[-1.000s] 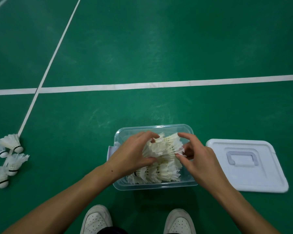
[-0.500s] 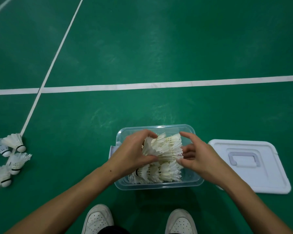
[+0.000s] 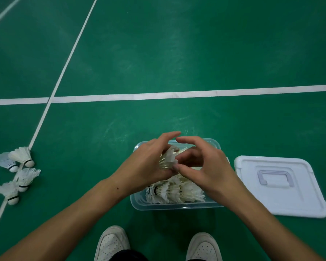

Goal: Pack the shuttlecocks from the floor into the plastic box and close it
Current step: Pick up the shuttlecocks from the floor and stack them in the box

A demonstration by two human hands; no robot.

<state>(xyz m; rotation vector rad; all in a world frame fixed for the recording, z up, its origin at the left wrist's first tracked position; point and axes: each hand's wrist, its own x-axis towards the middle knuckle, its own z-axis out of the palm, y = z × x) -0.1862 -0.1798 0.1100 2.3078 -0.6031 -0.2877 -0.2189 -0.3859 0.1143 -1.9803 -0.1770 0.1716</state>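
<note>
I see both hands over the clear plastic box (image 3: 137, 202), which sits on the green floor (image 3: 177, 53) at about 6 o'clock of the view. The left hand (image 3: 145, 166) curls round a bunch of stacked shuttlecocks (image 3: 168, 160) from the 9 o'clock side, and the right hand (image 3: 205, 166) closes on the same bunch from 3 o'clock, its thumb and fingertips meeting the left hand's at the feathers. The two hands are together, nearly touching, and they cover most of the bunch, so I cannot count the shuttlecocks in it or tell whether it rests on the ones below or is held clear of them.

A row of shuttlecocks (image 3: 175, 191) lies inside the box at its near side, feathers overlapping; the far half of the box is hidden behind the hands, with only a strip of rim showing at 12 o'clock.

The white lid (image 3: 282, 187) lies flat on the floor just beside the box at 3 o'clock, handle up, off the box.

Four loose shuttlecocks (image 3: 21, 174) lie on the floor well apart at 9 o'clock, near a white court line (image 3: 158, 95). At the bottom edge, two white shoes (image 3: 111, 242) are cut off.
</note>
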